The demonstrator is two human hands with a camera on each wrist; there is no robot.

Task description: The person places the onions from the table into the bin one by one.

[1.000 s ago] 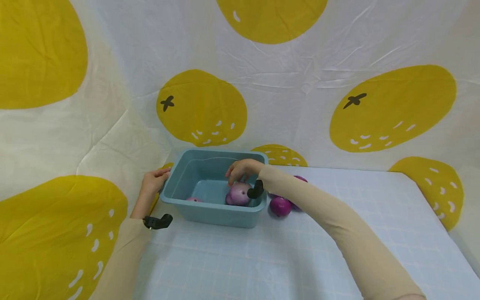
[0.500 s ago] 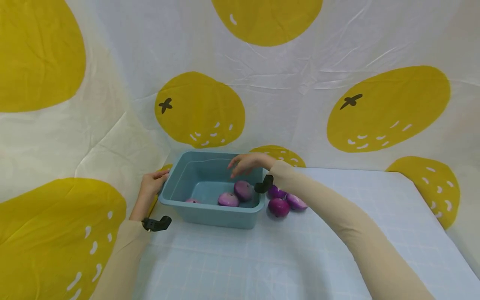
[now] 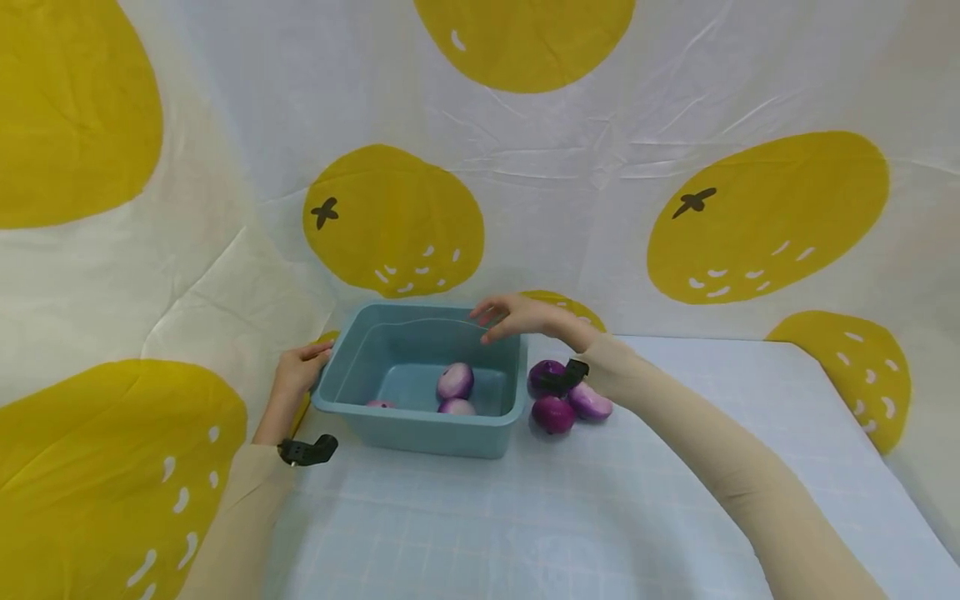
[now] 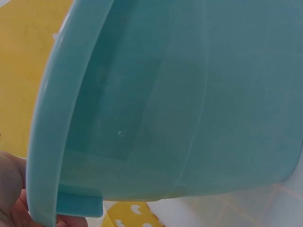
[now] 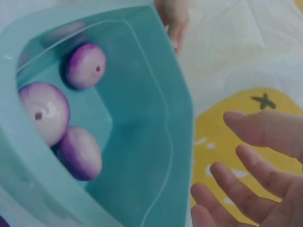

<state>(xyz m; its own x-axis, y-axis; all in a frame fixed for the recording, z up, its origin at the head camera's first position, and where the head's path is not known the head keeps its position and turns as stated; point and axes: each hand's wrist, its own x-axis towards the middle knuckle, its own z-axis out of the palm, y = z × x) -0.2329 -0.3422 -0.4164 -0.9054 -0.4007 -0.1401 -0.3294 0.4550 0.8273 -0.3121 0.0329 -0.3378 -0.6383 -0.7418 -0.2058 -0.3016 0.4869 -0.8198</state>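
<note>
A blue-green plastic tub (image 3: 420, 433) stands on the table with three purple onions in it. One onion (image 3: 455, 381) lies near its middle, a second onion (image 3: 457, 407) just in front, and the third is mostly hidden by the near wall. My left hand (image 3: 300, 367) grips the tub's left end, its thumb and fingers on either side of the rim in the left wrist view. Over the far right corner of the tub hovers my right hand (image 3: 521, 318), fingers spread and holding nothing. The right wrist view shows all three onions, including one (image 5: 86, 66) set apart.
Right of the tub, a dark onion (image 3: 553, 415), a paler onion (image 3: 590, 402) and another onion (image 3: 543, 375) partly behind the wrist camera sit close together on the checked tablecloth (image 3: 480, 517). A fruit-printed curtain (image 3: 555, 208) hangs behind and along the left.
My right hand has let go of an onion in the tub and risen up and to the right. That onion has rolled left. The left hand stays at the rim.
</note>
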